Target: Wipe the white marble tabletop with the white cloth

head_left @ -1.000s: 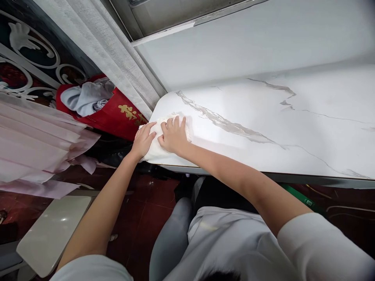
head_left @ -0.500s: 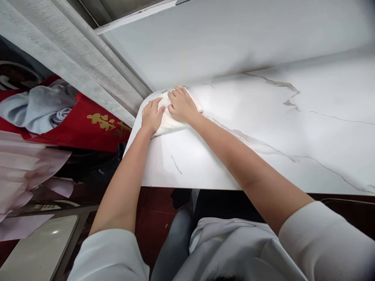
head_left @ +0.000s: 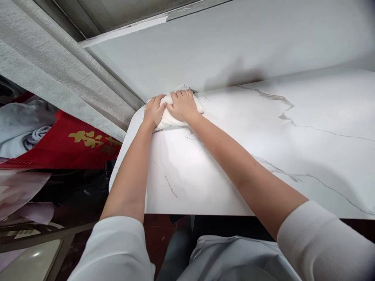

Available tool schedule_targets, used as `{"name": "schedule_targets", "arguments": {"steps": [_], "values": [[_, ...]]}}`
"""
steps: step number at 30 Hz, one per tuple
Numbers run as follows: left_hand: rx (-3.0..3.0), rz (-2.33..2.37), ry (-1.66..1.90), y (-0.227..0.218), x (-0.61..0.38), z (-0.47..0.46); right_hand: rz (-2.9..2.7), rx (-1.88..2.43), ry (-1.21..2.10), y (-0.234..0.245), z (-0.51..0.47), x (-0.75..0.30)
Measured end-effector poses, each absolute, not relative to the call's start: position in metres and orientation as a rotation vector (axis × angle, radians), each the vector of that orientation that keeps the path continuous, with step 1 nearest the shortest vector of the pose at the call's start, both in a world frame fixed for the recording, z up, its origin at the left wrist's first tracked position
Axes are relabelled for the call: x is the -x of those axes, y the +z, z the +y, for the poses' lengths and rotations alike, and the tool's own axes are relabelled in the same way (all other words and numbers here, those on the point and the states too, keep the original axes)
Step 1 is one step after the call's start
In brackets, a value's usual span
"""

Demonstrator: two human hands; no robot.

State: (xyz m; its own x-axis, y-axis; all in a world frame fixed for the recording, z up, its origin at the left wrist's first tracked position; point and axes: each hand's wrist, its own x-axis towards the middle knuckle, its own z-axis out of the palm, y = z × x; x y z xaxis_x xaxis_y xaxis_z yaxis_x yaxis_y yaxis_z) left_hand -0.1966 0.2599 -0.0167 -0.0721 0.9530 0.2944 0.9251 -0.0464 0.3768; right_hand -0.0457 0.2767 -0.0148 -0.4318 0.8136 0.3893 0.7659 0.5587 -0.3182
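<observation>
A crumpled white cloth (head_left: 167,117) lies at the far left corner of the white marble-patterned table (head_left: 263,148), close to the wall. My left hand (head_left: 154,111) presses on its left side with the fingers curled over it. Beside it, my right hand (head_left: 183,105) lies flat on top of the cloth, fingers together and pointing at the wall. The two hands touch each other and cover most of the cloth.
A grey-white wall (head_left: 228,50) runs behind the table. A grey curtain (head_left: 58,74) hangs at the left. Beyond the table's left edge are a red bag with gold lettering (head_left: 73,144), grey fabric (head_left: 20,125) and pink sheets (head_left: 17,187).
Both hands have slid the cloth from the table's near left edge away from me to the far corner by the wall. My arms are now stretched out further.
</observation>
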Motion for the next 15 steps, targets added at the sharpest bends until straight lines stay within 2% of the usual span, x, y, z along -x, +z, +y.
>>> {"name": "schedule_targets", "arguments": {"steps": [8,15], "values": [[-2.092,2.122,0.687,-0.012,0.183,0.222,-2.42,1.24,0.076,-0.012,0.249,0.031],[-2.132,2.114,0.642,-0.004,0.151,0.141,-2.44,1.16,0.018,-0.013,0.178,0.0]]}}
